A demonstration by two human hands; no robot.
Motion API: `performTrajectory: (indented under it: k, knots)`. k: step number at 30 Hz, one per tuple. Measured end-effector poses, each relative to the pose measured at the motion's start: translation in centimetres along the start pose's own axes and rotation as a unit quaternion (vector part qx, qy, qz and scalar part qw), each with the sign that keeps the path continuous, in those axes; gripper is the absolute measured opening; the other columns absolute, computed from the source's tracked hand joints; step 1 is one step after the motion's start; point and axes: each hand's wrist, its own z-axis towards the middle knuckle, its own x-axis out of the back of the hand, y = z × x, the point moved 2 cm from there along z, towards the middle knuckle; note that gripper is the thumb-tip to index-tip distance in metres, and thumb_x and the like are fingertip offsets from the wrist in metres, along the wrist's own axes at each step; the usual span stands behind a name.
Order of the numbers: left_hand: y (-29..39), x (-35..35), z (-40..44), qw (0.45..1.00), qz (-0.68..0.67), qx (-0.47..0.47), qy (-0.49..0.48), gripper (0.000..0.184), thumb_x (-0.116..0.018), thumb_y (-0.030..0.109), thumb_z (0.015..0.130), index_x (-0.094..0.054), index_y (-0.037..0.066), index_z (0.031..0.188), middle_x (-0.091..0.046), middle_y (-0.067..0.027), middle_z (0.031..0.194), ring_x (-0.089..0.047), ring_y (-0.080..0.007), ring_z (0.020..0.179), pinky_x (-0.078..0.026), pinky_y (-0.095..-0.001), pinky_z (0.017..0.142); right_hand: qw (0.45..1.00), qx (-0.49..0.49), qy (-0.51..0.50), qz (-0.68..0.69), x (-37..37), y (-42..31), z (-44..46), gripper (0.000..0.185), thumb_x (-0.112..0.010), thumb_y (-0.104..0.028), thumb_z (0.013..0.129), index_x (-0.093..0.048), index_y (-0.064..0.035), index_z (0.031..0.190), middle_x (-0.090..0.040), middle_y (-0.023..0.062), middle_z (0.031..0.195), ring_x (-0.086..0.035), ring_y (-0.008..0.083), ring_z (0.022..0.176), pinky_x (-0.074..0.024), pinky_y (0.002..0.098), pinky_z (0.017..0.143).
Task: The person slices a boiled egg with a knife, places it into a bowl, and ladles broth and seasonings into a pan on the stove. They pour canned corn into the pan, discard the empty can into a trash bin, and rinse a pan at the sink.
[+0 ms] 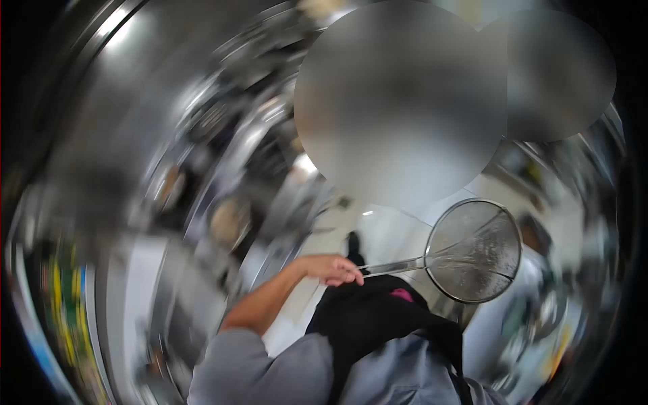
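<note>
Head view of a long-handled strainer (474, 250) in the grasp of the left hand (335, 270). The left arm, bare below a grey sleeve (233, 358), reaches forward across the body, and the fingers are curled about the free end of the handle (398, 266). From this grip the handle runs rightward and slightly upward in the view to the round mesh bowl, which is held out to the right of the hand, well apart from the fingers, with its wire rim appearing as a nearly full circle. The bowl hangs in the air, seen against the pale tiled floor (388, 233). The right hand lies outside the view; its state and its position relative to the strainer cannot be told. Just below the handle is the black apron (378, 317), bearing a small pink patch (403, 295); a dark shoe (355, 253) shows near the left hand. At left, metallic surfaces (108, 108) and a pale rounded object (229, 223) are too blurred to identify further.
</note>
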Motion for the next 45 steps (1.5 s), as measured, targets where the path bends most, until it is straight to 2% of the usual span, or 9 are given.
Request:
performTrajectory:
  k: [5, 17, 22, 34, 39, 41, 42, 43, 45]
  knots:
    - [-15.3, -9.7, -17.6, 0.929, -0.225, -0.108, 0.272, 0.041, -0.059, 0.03, 0.105, -0.061, 0.0, 0.131, -0.038, 0.0077, 0.054, -0.032, -0.0039, 0.044, -0.026, -0.0239, 0.044, 0.972, -0.032, -0.011, -0.232, 2.0, -15.9, 1.1, 0.034, -0.053, -0.03, 0.098, -0.062, -0.0083, 0.122, -0.066, 0.0142, 0.094, -0.062, 0.0228, 0.066, -0.0513, 0.037, 0.053]
    - [-42.1, -29.8, -33.7, 0.25, -0.489, -0.299, 0.78, 0.035, -0.057, 0.013, 0.1, -0.06, 0.002, 0.133, -0.041, 0.0029, 0.063, -0.038, -0.0061, 0.051, -0.032, -0.0238, 0.047, 0.844, -0.034, -0.058, -0.532, -18.3, -31.4, 6.9, 0.037, -0.053, -0.032, 0.096, -0.061, -0.0066, 0.122, -0.066, 0.0172, 0.095, -0.062, 0.0251, 0.065, -0.0504, 0.0383, 0.052]
    - [-68.5, -21.7, -40.3, 0.125, -0.059, 0.284, 0.949, 0.045, -0.058, 0.017, 0.093, -0.057, 0.001, 0.136, -0.071, -0.0166, 0.089, -0.068, -0.026, 0.076, -0.056, -0.0377, 0.069, 0.778, 0.05, -0.083, -0.62, -33.7, -30.0, 1.8, 0.032, -0.056, -0.027, 0.095, -0.06, -0.007, 0.12, -0.066, 0.0153, 0.097, -0.062, 0.0233, 0.067, -0.0514, 0.0366, 0.056]
    - [-66.4, -12.7, -44.9, 0.336, -0.213, 0.502, 0.768, 0.041, -0.051, 0.023, 0.097, -0.058, 0.002, 0.131, -0.069, -0.0219, 0.122, -0.068, -0.0359, 0.112, -0.053, -0.0504, 0.095, 0.759, 0.05, -0.046, -0.648, -35.2, -26.0, -0.6, 0.033, -0.06, -0.027, 0.096, -0.061, -0.0042, 0.119, -0.068, 0.0162, 0.096, -0.065, 0.0242, 0.066, -0.0523, 0.0359, 0.052]
    - [-72.3, -20.0, -36.9, 0.134, -0.019, 0.255, 0.958, 0.054, -0.057, 0.012, 0.089, -0.055, 0.01, 0.143, -0.071, -0.0177, 0.102, -0.069, -0.0343, 0.082, -0.055, -0.0467, 0.074, 0.811, -0.006, -0.037, -0.583, -26.9, -25.2, -2.2, 0.032, -0.053, -0.018, 0.094, -0.059, -0.0052, 0.123, -0.07, 0.0153, 0.108, -0.069, 0.0256, 0.081, -0.0558, 0.0404, 0.061]
    - [-55.6, -21.3, -36.6, 0.116, -0.352, 0.021, 0.928, 0.059, -0.044, 0.003, 0.096, -0.043, 0.013, 0.154, -0.038, 0.0021, 0.063, -0.036, -0.0086, 0.046, -0.035, -0.0257, 0.042, 0.864, -0.291, -0.36, -0.199, -16.9, -25.8, 6.7, 0.026, -0.052, -0.018, 0.092, -0.059, -0.0067, 0.115, -0.068, 0.012, 0.101, -0.068, 0.0229, 0.08, -0.0569, 0.041, 0.066]
    - [-53.1, -22.5, -34.2, 0.135, -0.414, -0.156, 0.887, 0.062, -0.046, 0.006, 0.097, -0.039, 0.02, 0.157, -0.041, 0.003, 0.065, -0.037, -0.0072, 0.047, -0.034, -0.0245, 0.039, 0.911, -0.097, -0.127, -0.379, -13.3, -25.5, 7.8, 0.034, -0.049, -0.033, 0.105, -0.064, -0.0056, 0.119, -0.066, 0.0129, 0.088, -0.063, 0.0221, 0.067, -0.0474, 0.0358, 0.051]
    - [-51.2, -23.1, -32.0, 0.14, -0.475, -0.329, 0.804, 0.064, -0.049, 0.01, 0.1, -0.031, 0.024, 0.16, -0.04, 0.005, 0.065, -0.036, -0.0048, 0.047, -0.032, -0.0232, 0.039, 0.781, -0.031, -0.072, -0.619, -16.1, -24.2, 1.8, 0.012, -0.051, -0.018, 0.099, -0.058, -0.0073, 0.1, -0.059, 0.0055, 0.079, -0.06, 0.0194, 0.065, -0.0524, 0.039, 0.055]
    - [-43.9, -21.4, -28.1, 0.164, -0.556, -0.476, 0.661, 0.065, -0.05, 0.015, 0.103, -0.025, 0.025, 0.162, -0.032, 0.0061, 0.063, -0.029, -0.0037, 0.045, -0.027, -0.0232, 0.038, 0.905, -0.069, -0.033, -0.418, -13.8, -22.2, 1.2, 0.015, -0.056, -0.024, 0.101, -0.06, -0.0097, 0.096, -0.06, 0.0042, 0.078, -0.06, 0.0184, 0.063, -0.0541, 0.0364, 0.056]
